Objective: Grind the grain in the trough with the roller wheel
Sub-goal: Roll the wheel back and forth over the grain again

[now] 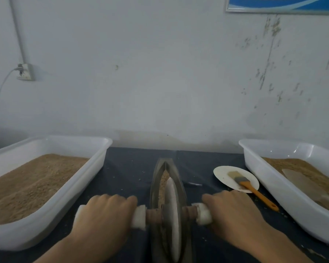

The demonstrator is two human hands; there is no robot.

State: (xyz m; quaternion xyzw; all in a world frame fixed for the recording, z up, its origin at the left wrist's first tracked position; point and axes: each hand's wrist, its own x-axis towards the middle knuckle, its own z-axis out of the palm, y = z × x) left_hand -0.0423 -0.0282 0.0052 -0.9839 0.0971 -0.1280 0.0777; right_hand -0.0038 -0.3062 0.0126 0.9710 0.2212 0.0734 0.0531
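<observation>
A: Where do we stand with the wheel (pixel 172 215)?

B: We see it upright in the trough (pixel 168 205), at 6 o'clock on the table (pixel 129 168). Our left hand (pixel 103 215) curls round the left handle (pixel 139 217), our right hand (pixel 234 211) round the right handle (pixel 203 213). Both grip firmly.

A: And the grain (pixel 162 184)?

B: We see a tan strip of it in the trough, just beyond the wheel toward 12 o'clock. The wheel hides what lies beneath it.

A: What room do we have at the edges?

B: The left bin (pixel 95 164) sits at 9 o'clock, its rim near our left hand but apart from it. The right bin (pixel 273 185) sits at 3 o'clock. Between it and the trough lies a plate (pixel 224 171) with a brush (pixel 243 182) on it; the orange brush handle runs off the plate toward 4 o'clock, near our right hand. Bare dark cloth lies beyond the trough's far tip, up to the wall (pixel 160 82).

A: Any writing we can read?

B: None. A blue and white sign (pixel 283 3) at 1 o'clock is cut off by the top edge.

A: What else is unclear?

B: Both bins run out of view at the sides. A pale flat thing (pixel 300 179) lies on the meal in the right bin; we cannot tell what it is. The trough's near end is cut off at the bottom.
</observation>
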